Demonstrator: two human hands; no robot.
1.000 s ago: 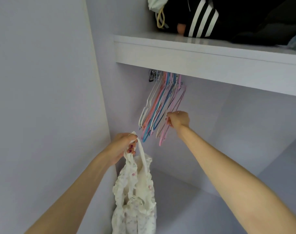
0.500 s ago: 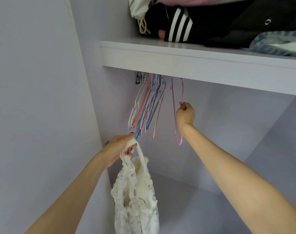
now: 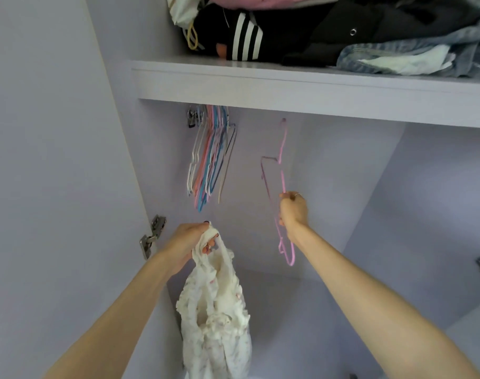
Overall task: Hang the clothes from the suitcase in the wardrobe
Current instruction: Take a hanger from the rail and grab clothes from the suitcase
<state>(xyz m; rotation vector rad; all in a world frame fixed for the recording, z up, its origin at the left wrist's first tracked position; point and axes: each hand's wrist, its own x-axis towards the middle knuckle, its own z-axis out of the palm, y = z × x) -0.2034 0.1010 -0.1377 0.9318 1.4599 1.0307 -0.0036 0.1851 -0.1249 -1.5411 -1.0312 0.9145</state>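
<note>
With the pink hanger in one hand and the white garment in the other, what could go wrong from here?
1. The right hand grips the thin pink wire hanger by one edge only, so it might twist or slip while being threaded.
2. The left hand holds the white ruffled floral garment bunched by its strap; the frills may snag on the hanger's hook.
3. The bundle of coloured hangers hangs close and could get knocked.

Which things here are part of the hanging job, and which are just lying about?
In the job:
- white garment, gripped by left hand
- pink hanger, gripped by right hand
- spare hangers

Lying about:
- folded clothes on the shelf
- door hinge
</note>
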